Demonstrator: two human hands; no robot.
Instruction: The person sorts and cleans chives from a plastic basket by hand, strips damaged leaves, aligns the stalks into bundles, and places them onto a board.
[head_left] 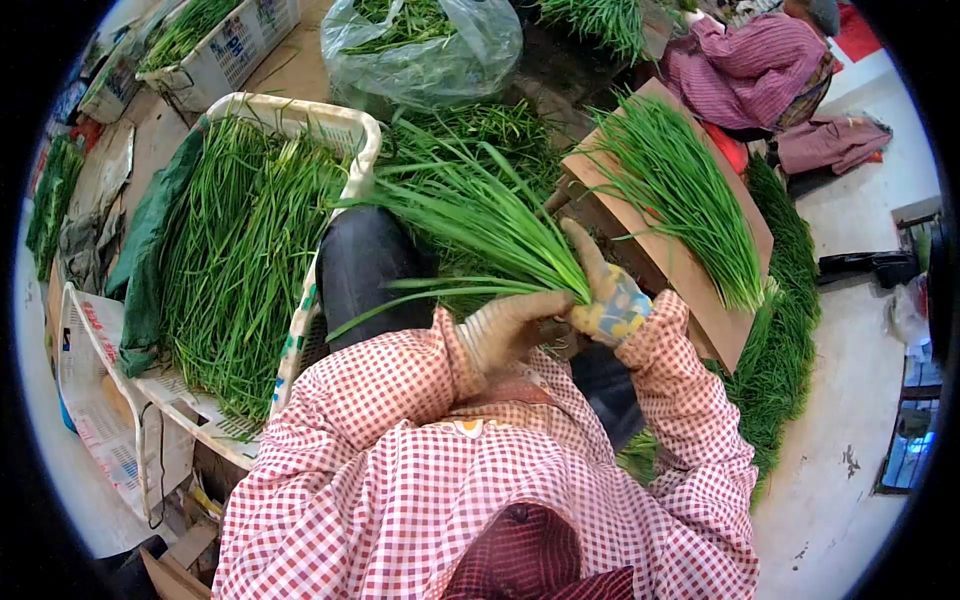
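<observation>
Between my hands is a bunch of garlic chives (510,225), its long green leaves fanning out to the upper left and its stem ends near my palms. My right hand (607,290), in a patterned work glove, is closed around the stem end with the thumb lying along it. From the left, my left hand (505,325), in a soiled, light-coloured glove, reaches to the same stem end. Its fingers are pressed together there, slightly blurred and partly hidden. A few stray leaves stick out over the left wrist.
A white plastic crate (365,150) full of chives stands at my left. Sorted chives (690,200) lie on a cardboard-covered board (590,170) at right. Ahead are loose chives (490,130) and a clear plastic bag (430,70). Another person (740,70) sits at upper right.
</observation>
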